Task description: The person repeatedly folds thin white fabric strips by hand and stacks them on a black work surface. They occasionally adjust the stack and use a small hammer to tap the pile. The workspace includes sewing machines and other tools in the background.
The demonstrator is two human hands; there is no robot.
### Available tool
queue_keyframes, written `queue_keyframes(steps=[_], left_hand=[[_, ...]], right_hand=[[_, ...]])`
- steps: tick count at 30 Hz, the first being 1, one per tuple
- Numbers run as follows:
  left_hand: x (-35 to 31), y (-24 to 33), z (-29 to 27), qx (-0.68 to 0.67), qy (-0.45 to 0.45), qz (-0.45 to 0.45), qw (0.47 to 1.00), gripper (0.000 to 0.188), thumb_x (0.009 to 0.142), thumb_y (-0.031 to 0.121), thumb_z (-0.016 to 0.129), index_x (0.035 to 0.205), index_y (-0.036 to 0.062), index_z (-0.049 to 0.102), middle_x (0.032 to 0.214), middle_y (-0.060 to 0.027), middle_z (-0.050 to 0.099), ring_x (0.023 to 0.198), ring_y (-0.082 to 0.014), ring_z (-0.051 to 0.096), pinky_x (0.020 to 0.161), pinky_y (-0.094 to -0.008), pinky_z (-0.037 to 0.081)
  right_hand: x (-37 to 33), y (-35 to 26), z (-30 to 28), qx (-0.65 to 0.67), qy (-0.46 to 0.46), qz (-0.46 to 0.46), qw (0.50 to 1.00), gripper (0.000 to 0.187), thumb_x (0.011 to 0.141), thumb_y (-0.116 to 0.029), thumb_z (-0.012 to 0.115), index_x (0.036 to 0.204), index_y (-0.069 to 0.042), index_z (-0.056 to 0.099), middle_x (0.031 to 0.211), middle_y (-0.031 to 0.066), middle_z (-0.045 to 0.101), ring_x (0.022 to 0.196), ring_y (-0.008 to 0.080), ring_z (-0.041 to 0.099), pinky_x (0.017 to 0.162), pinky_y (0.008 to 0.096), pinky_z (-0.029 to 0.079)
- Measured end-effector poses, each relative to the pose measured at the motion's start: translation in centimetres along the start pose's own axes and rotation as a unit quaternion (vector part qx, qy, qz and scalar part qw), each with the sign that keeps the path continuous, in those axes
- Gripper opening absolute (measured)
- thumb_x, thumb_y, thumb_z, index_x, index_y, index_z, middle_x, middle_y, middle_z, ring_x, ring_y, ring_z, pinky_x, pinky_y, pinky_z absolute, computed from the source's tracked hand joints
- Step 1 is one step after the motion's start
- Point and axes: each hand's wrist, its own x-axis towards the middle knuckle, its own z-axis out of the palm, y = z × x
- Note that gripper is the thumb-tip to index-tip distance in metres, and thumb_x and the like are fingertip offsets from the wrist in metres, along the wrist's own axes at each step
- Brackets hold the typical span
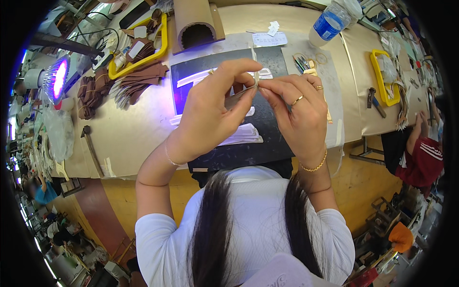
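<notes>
A thin, pale strip [255, 56] stands upright between my two hands over the middle of a black mat [267, 146]. My left hand [203, 103] pinches it from the left with thumb and fingers. From the other side my right hand [302, 112] closes thumb and forefinger on the same strip, the fingertips of both hands nearly touching. The strip's lower part is hidden by the fingers. Below the hands, a small stack of white strips [241, 135] lies on the mat. More white strips [191, 79] lie farther back, partly behind my left hand.
A lit purple lamp [58, 79] stands at left, near brown strips [141, 83] and a yellow basket [165, 45]. Hammers lie left [91, 148] and right [376, 103]. A brown arched tube [193, 14], a bottle [327, 26] and another yellow basket [393, 98] stand farther back. Someone in dark red [425, 160] sits at right.
</notes>
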Motion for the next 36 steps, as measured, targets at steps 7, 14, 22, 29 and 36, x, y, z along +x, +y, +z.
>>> queue_keyframes(steps=[7,14,22,29,36], left_hand=[[0.3,-0.1,0.1,0.1,-0.006,0.138,0.985,0.043,0.082,-0.007,0.066,0.121,0.007,0.056,0.089,-0.0136,0.064,0.076,-0.0292,0.065,0.066,-0.0377,0.053],[0.0,-0.1,-0.2,0.078,-0.027,0.093,0.992,0.043,0.084,-0.005,0.066,0.123,0.0066,0.052,0.087,-0.0136,0.064,0.072,-0.0252,0.064,0.065,-0.0338,0.052],[-0.4,-1.1,-1.8,-0.103,-0.065,-0.143,0.982,0.033,0.089,0.001,0.067,0.12,0.0033,0.056,0.089,-0.005,0.067,0.076,-0.0085,0.059,0.07,-0.0237,0.049],[-1.7,-6.3,-3.5,-0.035,-0.17,-0.247,0.953,0.016,0.088,0.007,0.069,0.101,-0.0016,0.071,0.09,-0.0057,0.07,0.074,-0.0093,0.061,0.072,-0.0264,0.05],[-4.2,-10.6,-1.2,0.209,-0.093,-0.18,0.957,0.021,0.082,0.017,0.074,0.099,0.0049,0.073,0.096,-0.0122,0.064,0.097,-0.0308,0.057,0.086,-0.0402,0.047]], right_hand=[[0.3,-0.1,-0.3,-0.024,-0.017,-0.006,1.0,0.011,0.078,-0.009,0.077,0.084,-0.01,0.067,0.077,-0.0002,0.065,0.069,0.018,0.061,0.078,0.0356,0.037],[0.3,0.5,-0.2,-0.002,-0.049,0.004,0.999,0.01,0.079,-0.009,0.075,0.084,-0.01,0.066,0.077,-0.0001,0.065,0.071,0.0179,0.061,0.08,0.0356,0.037],[-0.4,1.7,-1.7,0.09,-0.021,0.123,0.988,0.007,0.08,-0.006,0.07,0.083,-0.007,0.065,0.077,0.0029,0.065,0.074,0.0195,0.061,0.082,0.0334,0.04],[-1.9,3.9,-3.5,0.078,0.038,0.231,0.969,0.007,0.081,-0.007,0.071,0.083,-0.005,0.065,0.077,0.0032,0.064,0.076,0.0191,0.059,0.084,0.0313,0.042],[-2.4,3.7,-2.9,0.077,0.019,0.216,0.973,0.007,0.081,-0.006,0.071,0.083,-0.005,0.064,0.077,0.0018,0.065,0.073,0.0166,0.059,0.085,0.0307,0.04]])
